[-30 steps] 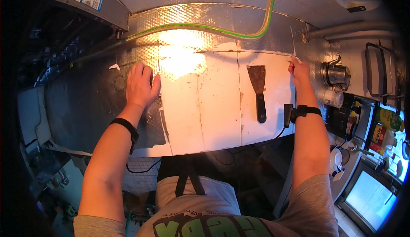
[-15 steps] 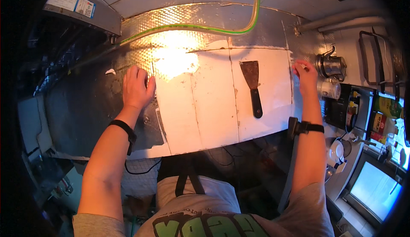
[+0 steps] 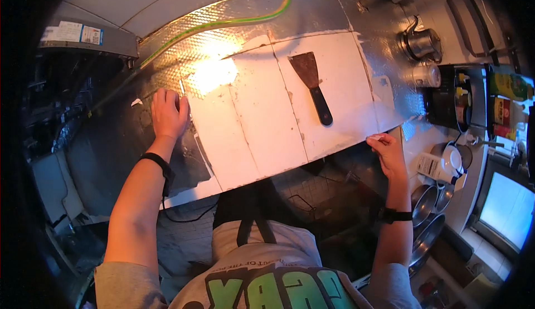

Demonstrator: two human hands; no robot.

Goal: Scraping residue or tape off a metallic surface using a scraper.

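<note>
The left hand [image 3: 169, 113] lies flat with fingers spread on the white sheet's [image 3: 262, 114] left edge, the right hand [image 3: 388, 153] pinches its near right corner, and a scraper [image 3: 313, 85] rests on top.

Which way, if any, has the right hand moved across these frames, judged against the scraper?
Yes. The right hand has dropped from beside the scraper's blade to the white sheet's near edge, below the handle.

Silver embossed-foil counter [image 3: 368, 16] carrying white sheet panels [image 3: 267, 108] across its middle, a rusty-bladed black-handled scraper [image 3: 313, 83] flat on them, a green hose [image 3: 223, 23] along the back, perhaps a torn scrap [image 3: 136, 102] at left.
</note>
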